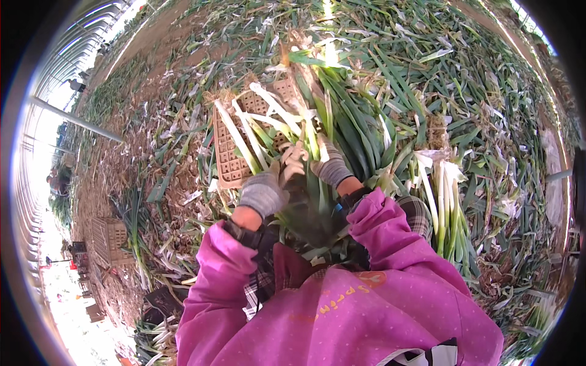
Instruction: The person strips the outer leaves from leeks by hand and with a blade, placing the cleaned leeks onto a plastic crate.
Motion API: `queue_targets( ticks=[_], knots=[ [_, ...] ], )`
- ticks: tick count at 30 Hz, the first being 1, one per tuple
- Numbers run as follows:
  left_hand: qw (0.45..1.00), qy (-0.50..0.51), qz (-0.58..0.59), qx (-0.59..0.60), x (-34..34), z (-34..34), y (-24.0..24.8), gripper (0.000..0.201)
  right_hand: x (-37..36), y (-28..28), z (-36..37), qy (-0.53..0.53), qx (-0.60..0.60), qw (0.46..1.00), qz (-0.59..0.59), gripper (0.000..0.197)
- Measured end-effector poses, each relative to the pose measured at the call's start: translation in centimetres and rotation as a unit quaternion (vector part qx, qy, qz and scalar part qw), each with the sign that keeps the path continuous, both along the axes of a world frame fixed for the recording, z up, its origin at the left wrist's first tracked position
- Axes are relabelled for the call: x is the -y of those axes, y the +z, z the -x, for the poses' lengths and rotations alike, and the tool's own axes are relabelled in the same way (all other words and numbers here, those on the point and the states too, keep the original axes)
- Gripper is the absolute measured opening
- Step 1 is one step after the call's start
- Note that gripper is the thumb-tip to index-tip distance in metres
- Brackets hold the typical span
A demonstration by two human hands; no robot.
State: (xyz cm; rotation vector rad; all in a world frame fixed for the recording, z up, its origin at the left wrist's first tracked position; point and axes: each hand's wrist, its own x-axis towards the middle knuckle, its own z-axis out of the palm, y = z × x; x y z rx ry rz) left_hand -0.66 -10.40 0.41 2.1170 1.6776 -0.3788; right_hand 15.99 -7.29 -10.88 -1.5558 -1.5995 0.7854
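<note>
Pink top point(342, 317), left hand point(264, 193) and right hand point(331, 166) clamped on leeks point(237, 136), leaf-strewn ground point(165, 137), arched greenhouse frame point(78, 44)

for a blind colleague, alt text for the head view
Gloved left hand and right hand handle green-and-white stalks, some lying across a tan perforated crate. Leaf scraps lie all around, with another stalk bundle to the right.
</note>
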Motion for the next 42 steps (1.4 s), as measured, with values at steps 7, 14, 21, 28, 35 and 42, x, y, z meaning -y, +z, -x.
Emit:
queue_targets(
  ticks=[7, 14, 21, 28, 35, 42],
  knots=[
    [0.998, -0.032, -0.054, 0.026, -5.8, -4.4, -1.4, 0.055, -0.5, -5.0, -3.8, -0.045, 0.049, 0.997, -0.036, 0.062],
    [0.996, 0.021, -0.078, 0.024, -13.0, -5.8, -2.9, 0.057, 0.9, -4.1, -3.5, 0.009, 0.084, 0.996, -0.011, 0.066],
    [0.992, -0.049, -0.113, -0.010, -22.7, -5.2, -8.0, 0.066, 1.7, -4.2, -4.0, 0.045, 0.071, 0.996, -0.017, 0.072],
    [0.996, 0.054, -0.075, -0.014, -28.4, -2.7, -8.4, 0.056, 2.7, -1.9, -2.9, 0.067, 0.058, 0.996, -0.026, 0.068],
    [0.996, -0.057, -0.065, -0.025, -19.5, -5.4, -5.2, 0.060, 3.5, -3.3, -5.2, 0.040, 0.128, 0.991, 0.008, 0.067],
    [0.992, 0.063, -0.102, 0.030, -9.6, -0.6, -1.6, 0.059, 2.7, -2.3, -5.6, 0.055, 0.236, 0.961, 0.133, 0.075]
  ],
)
